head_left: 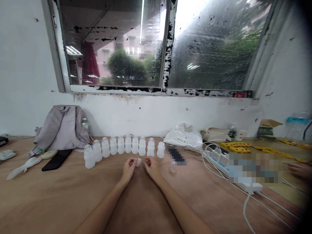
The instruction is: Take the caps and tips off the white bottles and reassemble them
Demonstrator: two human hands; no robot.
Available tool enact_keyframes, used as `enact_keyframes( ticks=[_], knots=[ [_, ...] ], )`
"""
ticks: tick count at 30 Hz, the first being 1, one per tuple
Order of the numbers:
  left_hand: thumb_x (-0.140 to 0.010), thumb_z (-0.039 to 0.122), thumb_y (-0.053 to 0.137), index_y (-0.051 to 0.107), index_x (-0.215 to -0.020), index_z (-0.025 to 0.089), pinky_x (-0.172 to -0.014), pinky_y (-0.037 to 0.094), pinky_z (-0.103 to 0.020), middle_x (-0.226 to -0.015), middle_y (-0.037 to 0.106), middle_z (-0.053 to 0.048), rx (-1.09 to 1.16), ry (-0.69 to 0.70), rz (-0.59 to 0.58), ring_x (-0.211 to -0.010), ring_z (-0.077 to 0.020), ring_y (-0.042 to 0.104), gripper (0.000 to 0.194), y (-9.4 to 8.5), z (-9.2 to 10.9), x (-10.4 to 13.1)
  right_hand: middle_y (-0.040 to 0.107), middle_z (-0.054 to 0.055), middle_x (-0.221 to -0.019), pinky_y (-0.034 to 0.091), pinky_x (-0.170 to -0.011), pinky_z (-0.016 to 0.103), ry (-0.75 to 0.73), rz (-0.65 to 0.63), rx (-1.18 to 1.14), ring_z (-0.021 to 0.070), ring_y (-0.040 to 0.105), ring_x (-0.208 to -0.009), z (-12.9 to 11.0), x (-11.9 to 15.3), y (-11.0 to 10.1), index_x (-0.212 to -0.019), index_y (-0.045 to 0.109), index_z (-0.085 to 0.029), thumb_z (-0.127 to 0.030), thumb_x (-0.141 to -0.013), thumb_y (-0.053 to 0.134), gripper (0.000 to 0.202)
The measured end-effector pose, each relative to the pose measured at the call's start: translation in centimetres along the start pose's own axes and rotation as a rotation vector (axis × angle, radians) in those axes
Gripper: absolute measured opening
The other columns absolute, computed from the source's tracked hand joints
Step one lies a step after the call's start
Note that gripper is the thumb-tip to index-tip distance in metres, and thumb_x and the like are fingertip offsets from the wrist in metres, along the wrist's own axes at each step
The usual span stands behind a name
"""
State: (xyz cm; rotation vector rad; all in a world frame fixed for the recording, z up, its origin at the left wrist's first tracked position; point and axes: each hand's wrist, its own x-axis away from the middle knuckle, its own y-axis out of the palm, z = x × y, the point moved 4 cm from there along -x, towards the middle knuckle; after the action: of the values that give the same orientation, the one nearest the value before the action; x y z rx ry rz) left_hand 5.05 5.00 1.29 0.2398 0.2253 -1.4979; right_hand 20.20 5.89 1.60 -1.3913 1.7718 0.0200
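My left hand (129, 170) pinches a small see-through cap (138, 162) between thumb and fingers, just above the table. Close by on the right, my right hand (152, 168) is closed, its fingertips curled together; whether anything small is in them is hidden. Beyond both hands, several frosted white baby bottles (120, 146) stand upright in a curved row, topped with see-through caps. At the row's right end, one bottle (161, 150) shows no such cap. A small pale round piece (173, 168) lies right of my right hand.
Left are a grey backpack (62, 126), a black phone (56, 160) and a knotted plastic bag (24, 167). Rightward lie a blurred phone (177, 155), a white plastic package (184, 138) and a white power strip (251, 185) with trailing cables. Another person's hand (299, 169) shows at far right.
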Motion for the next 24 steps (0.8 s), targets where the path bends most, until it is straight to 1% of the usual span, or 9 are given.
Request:
enact_keyframes(
  ticks=[3, 6, 9, 11, 14, 16, 17, 22, 24],
  knots=[
    [-0.068, 0.05, 0.054, 0.057, -0.08, 0.015, -0.037, 0.034, -0.016, -0.075, 0.058, -0.004, 0.001, -0.037, 0.099, -0.056, -0.0115, 0.051, 0.037, -1.0, -0.3, -0.4, 0.058, 0.005, -0.067, 0.044, -0.06, 0.03, 0.07, 0.084, 0.031, 0.0167, 0.054, -0.06, 1.6, -0.7, -0.5, -0.08, 0.056, -0.014, -0.023, -0.069, 0.043, 0.019],
    [-0.067, 0.05, 0.054, 0.058, -0.08, 0.015, -0.039, 0.035, -0.017, -0.077, 0.059, -0.005, -0.004, -0.053, 0.141, -0.059, -0.0126, 0.053, 0.038, -1.6, -0.4, -0.6, 0.058, 0.005, -0.066, 0.044, -0.061, 0.03, 0.121, 0.1, 0.038, 0.0175, 0.055, -0.06, 2.9, -1.4, -0.6, -0.08, 0.056, -0.015, -0.023, -0.068, 0.043, 0.02],
    [-0.067, 0.05, 0.054, 0.058, -0.082, 0.014, -0.039, 0.036, -0.017, -0.08, 0.06, -0.006, -0.009, -0.042, 0.149, -0.059, -0.0129, 0.053, 0.039, -1.9, -0.6, -0.8, 0.058, 0.004, -0.065, 0.044, -0.061, 0.03, 0.137, 0.09, 0.048, 0.0181, 0.055, -0.061, 3.3, -2.0, -0.6, -0.073, 0.053, -0.016, -0.024, -0.068, 0.044, 0.013],
    [-0.067, 0.051, 0.054, 0.058, -0.082, 0.015, -0.04, 0.037, -0.018, -0.08, 0.06, -0.006, -0.004, -0.029, 0.151, -0.06, -0.0134, 0.053, 0.039, -1.9, -0.7, -0.9, 0.057, 0.004, -0.063, 0.043, -0.061, 0.031, 0.175, 0.138, 0.081, 0.0192, 0.055, -0.061, 3.3, -2.3, -0.8, -0.073, 0.05, -0.017, -0.027, -0.067, 0.047, 0.012],
    [-0.068, 0.051, 0.053, 0.058, -0.082, 0.014, -0.04, 0.037, -0.019, -0.078, 0.06, -0.006, 0.005, -0.038, 0.155, -0.06, -0.0139, 0.053, 0.039, -1.9, -0.9, -0.9, 0.056, 0.003, -0.063, 0.042, -0.059, 0.032, 0.269, 0.223, 0.119, 0.0203, 0.055, -0.058, 3.4, -2.5, -1.1, -0.089, 0.047, -0.015, -0.03, -0.066, 0.052, 0.028],
    [-0.067, 0.051, 0.053, 0.058, -0.081, 0.014, -0.039, 0.037, -0.019, -0.077, 0.059, -0.006, 0.007, -0.041, 0.159, -0.058, -0.0136, 0.053, 0.04, -1.9, -1.0, -1.0, 0.058, 0.004, -0.065, 0.042, -0.058, 0.032, 0.298, 0.223, 0.114, 0.0209, 0.055, -0.058, 3.6, -2.8, -1.0, -0.099, 0.044, -0.013, -0.03, -0.065, 0.055, 0.039],
    [-0.067, 0.051, 0.053, 0.058, -0.081, 0.014, -0.04, 0.037, -0.019, -0.077, 0.059, -0.006, 0.008, -0.039, 0.16, -0.058, -0.0135, 0.053, 0.039, -1.9, -0.9, -1.0, 0.059, 0.005, -0.067, 0.043, -0.059, 0.032, 0.3, 0.214, 0.111, 0.0214, 0.056, -0.06, 3.7, -3.0, -0.9, -0.101, 0.044, -0.012, -0.03, -0.065, 0.055, 0.041],
    [-0.068, 0.052, 0.052, 0.057, -0.085, 0.014, -0.039, 0.037, -0.019, -0.081, 0.059, -0.007, 0.001, -0.061, 0.149, -0.062, -0.0147, 0.054, 0.042, -1.7, -0.7, -0.9, 0.062, 0.008, -0.071, 0.044, -0.062, 0.032, 0.273, 0.193, 0.127, 0.0225, 0.058, -0.065, 4.3, -3.7, 0.0, -0.093, 0.05, -0.013, -0.025, -0.066, 0.054, 0.03],
    [-0.068, 0.052, 0.052, 0.057, -0.086, 0.014, -0.04, 0.038, -0.019, -0.085, 0.059, -0.008, -0.013, -0.063, 0.143, -0.065, -0.0156, 0.055, 0.042, -1.7, -0.6, -0.8, 0.061, 0.008, -0.07, 0.044, -0.062, 0.032, 0.268, 0.198, 0.143, 0.0224, 0.058, -0.064, 4.5, -3.6, 0.0, -0.093, 0.049, -0.013, -0.024, -0.066, 0.054, 0.029]
  ],
)
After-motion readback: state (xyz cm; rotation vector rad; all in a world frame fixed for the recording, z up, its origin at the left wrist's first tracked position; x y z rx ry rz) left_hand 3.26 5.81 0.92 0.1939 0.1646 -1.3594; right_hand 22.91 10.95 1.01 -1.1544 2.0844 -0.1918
